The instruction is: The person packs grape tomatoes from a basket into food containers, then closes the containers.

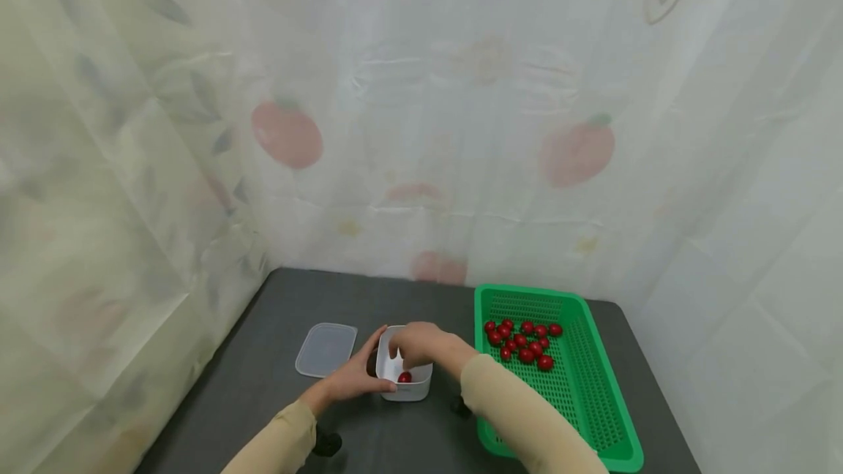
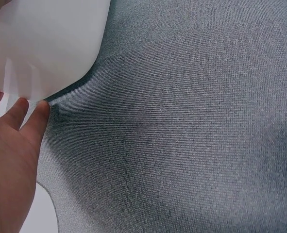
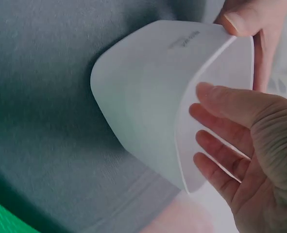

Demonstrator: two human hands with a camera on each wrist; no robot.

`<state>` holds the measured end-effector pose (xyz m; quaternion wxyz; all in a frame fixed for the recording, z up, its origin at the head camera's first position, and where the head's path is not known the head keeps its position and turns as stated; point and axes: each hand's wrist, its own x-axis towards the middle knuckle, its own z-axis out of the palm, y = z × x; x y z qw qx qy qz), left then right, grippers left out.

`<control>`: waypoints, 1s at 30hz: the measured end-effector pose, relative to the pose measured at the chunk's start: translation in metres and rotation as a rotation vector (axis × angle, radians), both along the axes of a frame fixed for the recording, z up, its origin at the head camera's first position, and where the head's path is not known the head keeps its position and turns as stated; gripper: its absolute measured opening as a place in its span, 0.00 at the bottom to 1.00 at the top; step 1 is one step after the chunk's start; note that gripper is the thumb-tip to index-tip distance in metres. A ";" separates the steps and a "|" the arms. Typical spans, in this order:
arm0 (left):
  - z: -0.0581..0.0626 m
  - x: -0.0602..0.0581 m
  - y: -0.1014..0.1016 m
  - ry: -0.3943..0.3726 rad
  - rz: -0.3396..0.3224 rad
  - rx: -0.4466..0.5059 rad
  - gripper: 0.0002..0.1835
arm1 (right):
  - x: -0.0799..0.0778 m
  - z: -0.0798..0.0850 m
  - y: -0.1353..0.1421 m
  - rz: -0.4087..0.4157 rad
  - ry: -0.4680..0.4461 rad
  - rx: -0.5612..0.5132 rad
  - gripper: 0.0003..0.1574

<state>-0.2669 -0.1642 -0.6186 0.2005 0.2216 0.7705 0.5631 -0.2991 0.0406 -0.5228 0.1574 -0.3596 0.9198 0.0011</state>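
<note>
A small white plastic container (image 1: 405,392) stands on the dark grey table, its mouth facing up, with a red cherry tomato (image 1: 405,377) inside. My left hand (image 1: 357,375) grips it from the left, thumb near the front rim and fingers along the far side; fingertips touch its wall in the left wrist view. Over the container's mouth is my right hand (image 1: 421,342), with fingertips reaching inside the rim. In the right wrist view, the right fingers (image 3: 223,124) are apart and loosely bent, with nothing visible between them.
To the right lies a green perforated basket (image 1: 609,386) holding several cherry tomatoes (image 1: 520,340) toward its far left. A translucent square lid (image 1: 326,350) lies flat left of the container. Printed curtains (image 1: 421,130) enclose the table (image 1: 250,401) at back and sides.
</note>
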 end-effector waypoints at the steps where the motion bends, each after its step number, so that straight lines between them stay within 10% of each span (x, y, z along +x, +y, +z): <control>1: 0.000 0.000 0.000 0.007 0.004 -0.008 0.61 | 0.000 0.003 0.003 0.008 0.002 -0.013 0.18; 15: -0.003 -0.004 0.007 0.030 0.033 -0.039 0.64 | -0.008 0.051 0.078 -0.011 0.063 -0.261 0.16; 30: -0.006 -0.007 0.006 0.007 0.044 -0.015 0.64 | -0.004 0.066 0.178 -0.264 -0.006 -0.407 0.17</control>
